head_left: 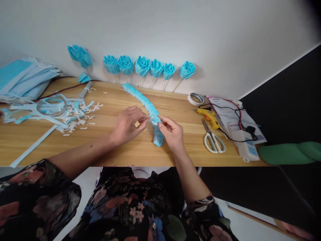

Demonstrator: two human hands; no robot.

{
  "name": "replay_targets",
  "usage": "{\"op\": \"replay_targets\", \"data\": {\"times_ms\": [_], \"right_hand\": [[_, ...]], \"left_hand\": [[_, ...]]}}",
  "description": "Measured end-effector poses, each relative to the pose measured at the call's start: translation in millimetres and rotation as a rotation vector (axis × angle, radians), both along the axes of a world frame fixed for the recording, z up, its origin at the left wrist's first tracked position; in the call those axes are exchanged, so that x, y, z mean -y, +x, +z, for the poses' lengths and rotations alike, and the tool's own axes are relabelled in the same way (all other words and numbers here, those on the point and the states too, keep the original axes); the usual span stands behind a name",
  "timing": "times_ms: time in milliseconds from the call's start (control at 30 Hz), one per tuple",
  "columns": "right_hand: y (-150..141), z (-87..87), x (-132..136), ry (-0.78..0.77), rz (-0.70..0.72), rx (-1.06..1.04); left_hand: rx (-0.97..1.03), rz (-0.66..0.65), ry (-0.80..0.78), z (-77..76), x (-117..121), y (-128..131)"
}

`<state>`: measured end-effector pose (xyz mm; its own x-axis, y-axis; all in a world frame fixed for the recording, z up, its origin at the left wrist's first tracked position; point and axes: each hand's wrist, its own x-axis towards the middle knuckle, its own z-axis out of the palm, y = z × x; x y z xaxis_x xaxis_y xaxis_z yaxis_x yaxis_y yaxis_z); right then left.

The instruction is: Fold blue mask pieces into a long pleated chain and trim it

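Observation:
A long strip of folded blue material curves across the wooden table, its near end hanging low between my hands. My left hand pinches a small white piece at the strip's left edge, thumb and forefinger together. On the other side, my right hand grips the strip's right edge between thumb and fingers. Below the hands, the folded near end rests on the tabletop. Several blue flowers on sticks, such as the middle flower, lean against the wall behind.
Left stand a stack of blue face masks, a tape roll and white and blue scraps. Right lie another tape roll, a yellow glue gun, scissors, a white power strip and papers with cords.

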<state>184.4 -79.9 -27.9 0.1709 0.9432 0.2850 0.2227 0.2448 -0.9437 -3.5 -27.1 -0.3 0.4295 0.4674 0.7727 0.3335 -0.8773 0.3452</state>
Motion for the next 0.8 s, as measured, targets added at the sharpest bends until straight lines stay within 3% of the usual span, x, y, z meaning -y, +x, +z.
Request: {"op": "replay_targets", "data": {"times_ms": [267,600,800], "right_hand": [[-0.1,-2.1,-0.7,-0.025,0.009,0.007],[-1.6,-1.2,-1.5,-0.081,0.064,-0.126],[-1.4,3.9,0.0,-0.129,0.129,-0.176]], "left_hand": [[-0.117,0.093,0.202,-0.9,2.3,2.5],[-0.241,0.116,0.435,1.7,2.7,4.8],[-0.275,0.126,0.458,3.2,4.0,6.4]]}}
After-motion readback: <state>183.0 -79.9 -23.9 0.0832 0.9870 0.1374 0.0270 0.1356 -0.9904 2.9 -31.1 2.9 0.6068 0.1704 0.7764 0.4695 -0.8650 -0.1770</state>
